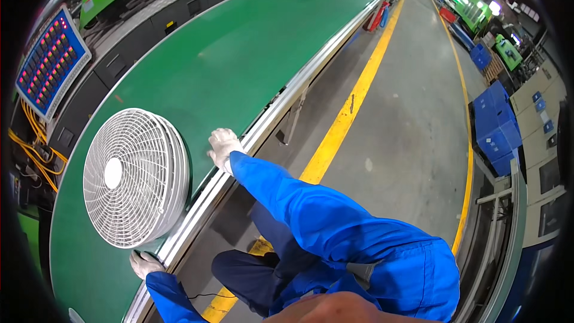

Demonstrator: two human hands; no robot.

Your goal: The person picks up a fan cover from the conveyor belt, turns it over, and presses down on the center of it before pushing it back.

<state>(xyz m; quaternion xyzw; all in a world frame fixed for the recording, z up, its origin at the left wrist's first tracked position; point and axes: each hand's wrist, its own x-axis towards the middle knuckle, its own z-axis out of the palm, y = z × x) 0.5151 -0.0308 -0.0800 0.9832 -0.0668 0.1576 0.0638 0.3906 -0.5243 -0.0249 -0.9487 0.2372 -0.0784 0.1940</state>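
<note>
A stack of round white fan grilles (133, 176), with a solid disc at the centre of the top one, lies on the green conveyor belt (239, 54). My left hand (144, 264), in a white glove, is at the belt's near edge just below the stack, its fingers slightly apart and nothing seen in them. Farther along that edge, my right hand (223, 145), also gloved, reaches over the belt to the right of the stack. Its fingers are loosely bent and apart, holding nothing, and a gap of green belt separates it from the grilles.
A metal rail (281, 107) edges the belt on my side. At the far left stands a blue control panel (52, 63) with lit displays, above yellow cables (37, 143). Yellow lines (353, 104) mark the grey floor. Blue bins (496, 125) are stacked at the right.
</note>
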